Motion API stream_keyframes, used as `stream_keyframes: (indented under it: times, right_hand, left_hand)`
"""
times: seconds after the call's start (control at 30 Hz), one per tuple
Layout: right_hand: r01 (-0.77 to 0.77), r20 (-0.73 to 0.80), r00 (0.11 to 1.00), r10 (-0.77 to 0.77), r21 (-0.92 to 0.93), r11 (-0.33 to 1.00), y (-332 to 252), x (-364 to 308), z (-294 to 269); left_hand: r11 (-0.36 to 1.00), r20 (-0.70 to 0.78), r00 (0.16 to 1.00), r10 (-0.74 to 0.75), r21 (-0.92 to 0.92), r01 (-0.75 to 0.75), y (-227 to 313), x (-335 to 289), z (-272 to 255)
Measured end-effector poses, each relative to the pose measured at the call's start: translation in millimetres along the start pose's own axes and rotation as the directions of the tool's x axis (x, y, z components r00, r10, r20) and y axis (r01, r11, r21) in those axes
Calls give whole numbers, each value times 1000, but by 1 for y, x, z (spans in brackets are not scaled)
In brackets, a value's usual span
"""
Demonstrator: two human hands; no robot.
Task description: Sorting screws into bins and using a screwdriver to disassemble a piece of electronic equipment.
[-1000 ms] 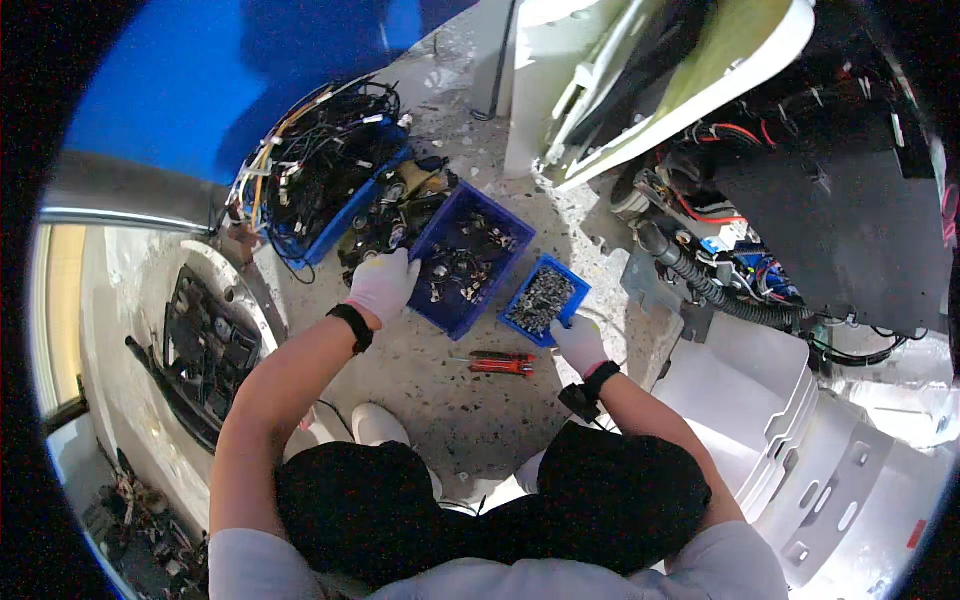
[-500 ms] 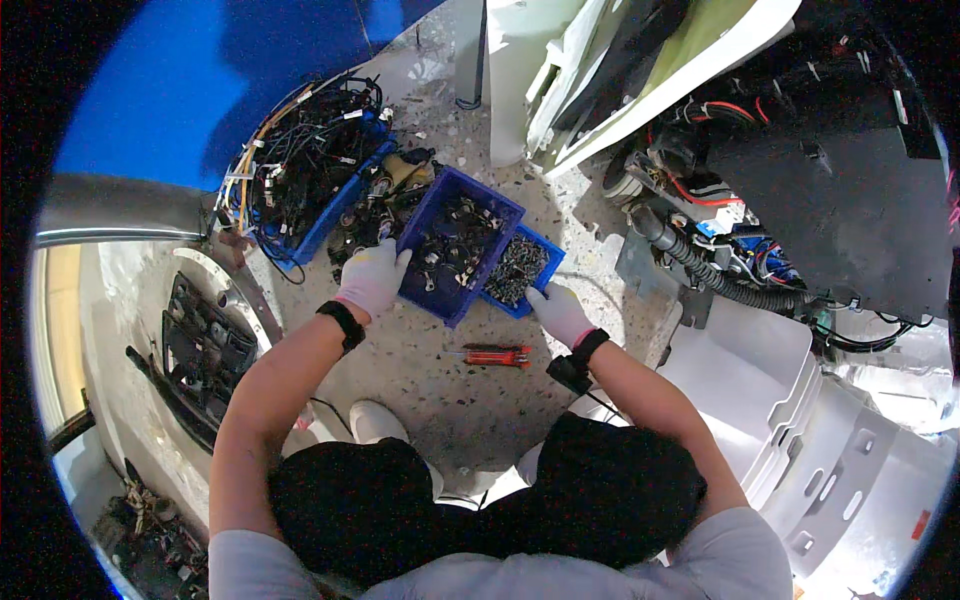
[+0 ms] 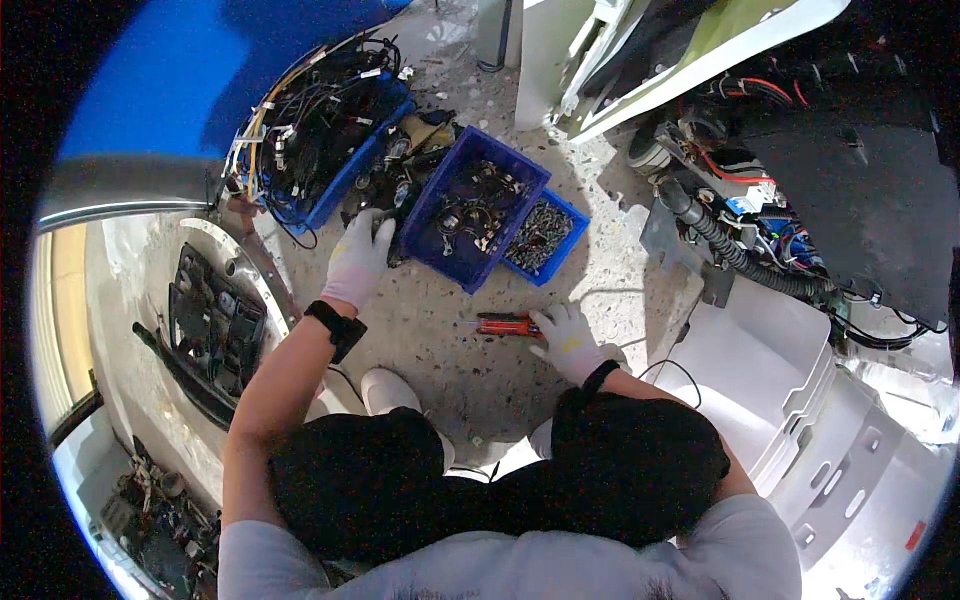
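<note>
We're crouched on the concrete floor [image 3: 440,340], both hands in thin white gloves. Our left hand [image 3: 358,258], left of centre in the frame, is curled over the near corner of the big blue bin [image 3: 475,222]. The fingers look wrapped around the rim, though we can't tell how firm the grip is. That bin is full of small connectors and wire bits, so it's probably heavier than it looks, and the stiff plastic rim is the sensible place to hold it. Tilt it and the loose bits will slide.

Our right hand [image 3: 568,342] sits lower, near the middle of the frame, fingers loosely spread and resting on the end of the red-handled tool [image 3: 505,324] lying flat on the floor. It's touching, not really closed around it. The tool looks light and rigid, and the handle is the obvious spot to grab.

Touching the big bin on its right is a smaller blue tray [image 3: 545,238] of screws. At upper left there's another blue bin stuffed with tangled wiring [image 3: 315,130].
</note>
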State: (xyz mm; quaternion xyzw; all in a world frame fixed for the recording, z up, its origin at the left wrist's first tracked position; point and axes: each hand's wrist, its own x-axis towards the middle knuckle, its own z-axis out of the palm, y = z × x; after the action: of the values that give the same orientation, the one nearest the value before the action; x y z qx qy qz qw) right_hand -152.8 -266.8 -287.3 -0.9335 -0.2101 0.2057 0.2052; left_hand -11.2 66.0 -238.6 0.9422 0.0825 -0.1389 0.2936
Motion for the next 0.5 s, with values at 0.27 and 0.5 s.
stream_keyframes:
  times: [0.27,0.5]
  right_hand:
    - [-121,439,899,3,242,963,15,20,-4]
    - [-334,649,683,-335,685,647,23,-17,-106]
  left_hand:
    - [999,174,984,-25,35,19,-27,-28,3]
    - [997,391,917,81,-39,-72,-38,-58,-49]
